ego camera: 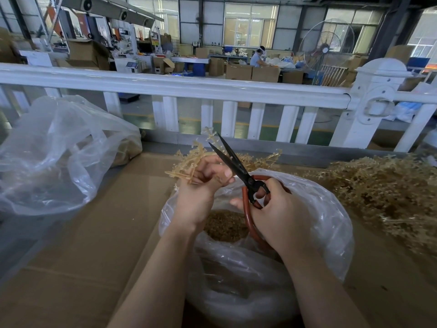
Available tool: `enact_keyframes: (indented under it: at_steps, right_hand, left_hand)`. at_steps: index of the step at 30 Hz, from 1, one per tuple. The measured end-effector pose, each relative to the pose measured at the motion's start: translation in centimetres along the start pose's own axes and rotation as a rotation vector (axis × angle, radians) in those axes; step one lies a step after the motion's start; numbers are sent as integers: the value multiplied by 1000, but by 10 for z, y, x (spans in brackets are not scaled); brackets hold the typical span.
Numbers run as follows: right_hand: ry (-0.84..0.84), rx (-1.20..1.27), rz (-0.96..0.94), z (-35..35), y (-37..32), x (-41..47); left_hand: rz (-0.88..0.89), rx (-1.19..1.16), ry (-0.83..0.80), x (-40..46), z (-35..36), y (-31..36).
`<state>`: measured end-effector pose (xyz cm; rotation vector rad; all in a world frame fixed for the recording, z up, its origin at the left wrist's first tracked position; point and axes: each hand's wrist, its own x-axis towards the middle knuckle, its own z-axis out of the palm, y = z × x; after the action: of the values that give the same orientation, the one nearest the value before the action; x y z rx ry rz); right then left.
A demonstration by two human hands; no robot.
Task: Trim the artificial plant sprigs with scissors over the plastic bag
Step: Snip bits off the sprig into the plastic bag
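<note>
Nearest the person, at the near edge of the tabletop, stands the open plastic bag, its thin film crumpled and slack, with a layer of brown trimmings lying inside. Both hands work just above its mouth. The right hand grips the scissors by their red-brown loop handles, fingers curled through and round them; the dark blades stand slightly parted, pointing away towards the far edge. The left hand pinches a tan sprig by its stem ends, fingers curled round them, the branched tips fanning out beyond the knuckles, just beside the blades.

The sprig looks very light, thin and springy, probably moulded plastic: it should bend rather than break, but the fine tips could snag on each other. Holding it low on the stems, close to the cut, would likely keep it from flexing away from the blades. The scissors look heavy and stiff by comparison.

Further right, a loose pile of sprigs lies along the far right edge. At the far left sits a second plastic bag, and beyond the tabletop runs a white railing.
</note>
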<state>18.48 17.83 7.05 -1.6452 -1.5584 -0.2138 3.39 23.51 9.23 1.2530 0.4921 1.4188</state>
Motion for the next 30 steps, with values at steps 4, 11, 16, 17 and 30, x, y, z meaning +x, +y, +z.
enact_keyframes:
  at_steps: [4, 11, 16, 17, 30]
  right_hand:
    - [44, 16, -16, -1, -1, 0]
    - [37, -8, -16, -3, -2, 1]
    - [54, -41, -11, -3, -4, 1]
    - [54, -44, -16, -2, -3, 1]
    - [12, -41, 5, 1, -1, 1]
  left_hand:
    - [-13, 20, -8, 0, 1, -1]
    - [-22, -10, -3, 0, -1, -1]
    - [-25, -15, -3, 1, -3, -2]
    - [-26, -27, 0, 1, -3, -2]
    - [-26, -10, 2, 0, -2, -2]
